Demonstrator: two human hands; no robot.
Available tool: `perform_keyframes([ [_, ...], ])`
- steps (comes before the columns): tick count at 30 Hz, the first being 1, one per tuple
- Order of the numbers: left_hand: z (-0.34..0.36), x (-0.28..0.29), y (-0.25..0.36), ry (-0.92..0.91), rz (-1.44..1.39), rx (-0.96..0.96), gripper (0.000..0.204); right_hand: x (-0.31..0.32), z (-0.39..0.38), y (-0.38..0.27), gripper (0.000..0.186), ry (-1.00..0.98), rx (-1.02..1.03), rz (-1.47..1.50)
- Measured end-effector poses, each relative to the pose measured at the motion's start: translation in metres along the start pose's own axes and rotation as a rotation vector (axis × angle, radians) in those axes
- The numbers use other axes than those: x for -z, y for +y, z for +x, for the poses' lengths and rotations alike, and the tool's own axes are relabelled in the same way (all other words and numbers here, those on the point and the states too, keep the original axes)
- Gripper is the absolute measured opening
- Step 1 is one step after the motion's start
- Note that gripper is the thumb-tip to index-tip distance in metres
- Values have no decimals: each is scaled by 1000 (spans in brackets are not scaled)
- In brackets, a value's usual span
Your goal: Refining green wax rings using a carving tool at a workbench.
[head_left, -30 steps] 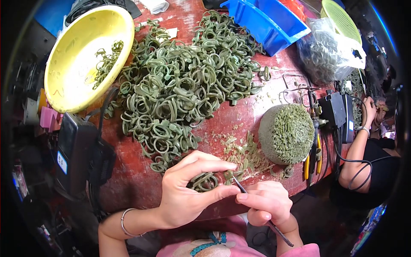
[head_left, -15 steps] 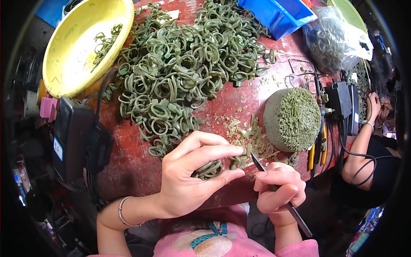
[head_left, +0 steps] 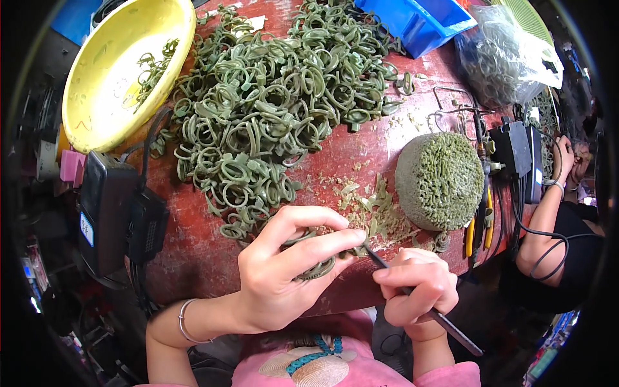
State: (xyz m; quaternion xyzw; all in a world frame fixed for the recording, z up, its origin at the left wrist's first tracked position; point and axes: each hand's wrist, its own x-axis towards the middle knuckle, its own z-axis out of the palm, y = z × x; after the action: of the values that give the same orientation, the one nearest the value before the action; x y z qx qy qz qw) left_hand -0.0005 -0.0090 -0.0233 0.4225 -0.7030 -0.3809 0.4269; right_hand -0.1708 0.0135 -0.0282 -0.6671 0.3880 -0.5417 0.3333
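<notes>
My left hand (head_left: 277, 261) is closed around a few green rings (head_left: 317, 269) near the table's front edge. Thumb and index fingertip pinch together at its right side, hiding most of what sits between them. In my right hand (head_left: 420, 287) is a slim dark knife (head_left: 459, 334), its handle slanting down to the right. The blade's tip meets my left fingertips. Beyond my left hand spreads a large heap of green rings (head_left: 264, 116), many with small tabs. Pale green shavings (head_left: 382, 213) lie on the table just past the blade.
A round block with a rough green top (head_left: 448, 180) stands right of the shavings. A yellow basin (head_left: 97, 122) is tilted at the left beside a black device (head_left: 106, 213). Far right are a blue bin (head_left: 419, 29), a plastic bag (head_left: 493, 64), cables and a co-worker's arm (head_left: 545, 226).
The knife's tip has moved left and slightly down, onto my left fingertips. My left thumb and index finger have come together. The handle's end has swung a little right.
</notes>
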Motion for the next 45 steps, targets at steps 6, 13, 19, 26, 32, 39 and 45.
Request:
perform_keyframes([
  [6,0,0,-1,-1,3,-18,32,1,-5,-3,29,122,-186,6],
  [13,1,0,0,7,31,-32,31,8,-3,-9,34,81,-379,19],
  [19,1,3,-2,39,113,-92,35,0,-1,-3,34,53,-262,54],
  [26,7,4,1,-82,-190,117,27,5,6,-1,27,-58,-91,-233],
  [32,1,4,6,-96,-539,466,22,1,8,2,22,-60,-122,-104],
  [39,0,3,8,-57,-465,505,15,3,10,0,12,-73,-138,-49],
  [45,3,7,11,-99,-624,612,16,-3,1,-14,21,68,-363,88],
])
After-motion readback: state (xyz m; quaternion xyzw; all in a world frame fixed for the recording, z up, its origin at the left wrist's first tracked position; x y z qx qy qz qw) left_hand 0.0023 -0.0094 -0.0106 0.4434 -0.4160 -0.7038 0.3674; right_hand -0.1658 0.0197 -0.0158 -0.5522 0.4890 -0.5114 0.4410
